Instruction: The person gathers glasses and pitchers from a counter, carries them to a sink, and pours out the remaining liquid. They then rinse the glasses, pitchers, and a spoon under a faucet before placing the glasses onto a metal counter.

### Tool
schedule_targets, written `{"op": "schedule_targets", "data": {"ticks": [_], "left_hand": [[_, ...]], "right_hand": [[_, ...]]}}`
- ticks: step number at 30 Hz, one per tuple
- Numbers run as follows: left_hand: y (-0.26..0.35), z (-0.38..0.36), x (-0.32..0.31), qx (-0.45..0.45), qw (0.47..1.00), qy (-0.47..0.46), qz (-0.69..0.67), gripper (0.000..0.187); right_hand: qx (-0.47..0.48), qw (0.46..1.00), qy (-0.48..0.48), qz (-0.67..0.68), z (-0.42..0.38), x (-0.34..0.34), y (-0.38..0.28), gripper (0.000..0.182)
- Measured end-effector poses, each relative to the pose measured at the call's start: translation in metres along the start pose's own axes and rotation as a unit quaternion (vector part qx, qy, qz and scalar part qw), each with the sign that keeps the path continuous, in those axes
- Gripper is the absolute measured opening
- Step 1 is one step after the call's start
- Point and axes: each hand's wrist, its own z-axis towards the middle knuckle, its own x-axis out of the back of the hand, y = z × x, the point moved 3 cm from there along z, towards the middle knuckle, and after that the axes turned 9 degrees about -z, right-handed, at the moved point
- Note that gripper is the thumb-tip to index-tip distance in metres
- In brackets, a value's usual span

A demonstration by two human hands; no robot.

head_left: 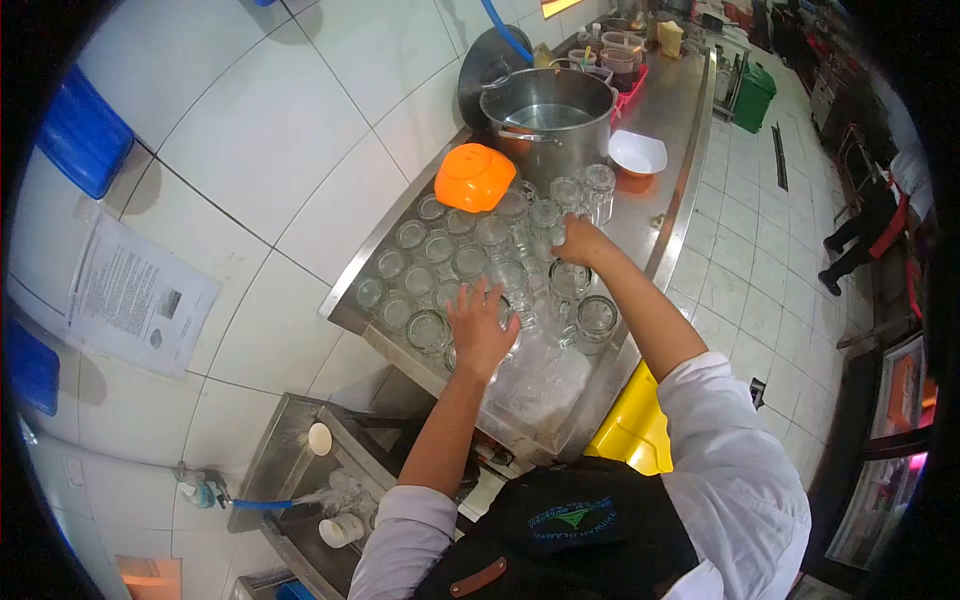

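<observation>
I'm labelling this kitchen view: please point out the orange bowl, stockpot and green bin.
Orange bowl (480,170), head view, on its upturned underside.
Stockpot (548,157), head view, on its outer wall.
Green bin (751,106), head view, on its side.

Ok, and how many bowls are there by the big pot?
2 visible: an orange bowl, upside down on the glasses, and a white bowl on the steel counter beside the pot. Others may be hidden behind the pot.

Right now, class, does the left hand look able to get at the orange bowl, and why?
Probably yes: only glasses seem to stand between the left hand and the orange bowl, and nothing covers it.
</observation>
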Motion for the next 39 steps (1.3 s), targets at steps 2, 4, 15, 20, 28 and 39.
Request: {"op": "schedule_targets", "data": {"ticks": [2,4,15,20,28,39], "left_hand": [[0.001,0.000,0.002,0.000,1.000,0.000,-0.005,0.055],[0.002,0.000,0.004,-0.004,1.000,0.003,-0.008,0.055],[-0.006,-0.004,0.001,-0.015,0.999,0.020,-0.029,0.056],[-0.006,-0.004,0.002,-0.015,0.999,0.020,-0.026,0.056],[-0.006,-0.003,0.002,-0.004,0.999,0.013,-0.031,0.058],[-0.006,-0.004,0.003,-0.002,1.000,0.014,-0.022,0.057]], "right_hand": [[-0.002,1.000,-0.015,-0.019,0.003,0.002,-0.010,0.086],[-0.012,0.998,-0.027,-0.046,0.002,0.005,-0.022,0.089],[-0.003,0.999,-0.006,-0.045,-0.013,0.030,-0.026,0.072],[0.018,0.997,0.045,-0.055,-0.012,0.047,-0.020,0.069],[0.138,0.971,0.193,0.034,-0.069,0.115,-0.077,0.062],[0.101,0.980,0.163,-0.058,-0.052,0.060,-0.107,0.063]]}}
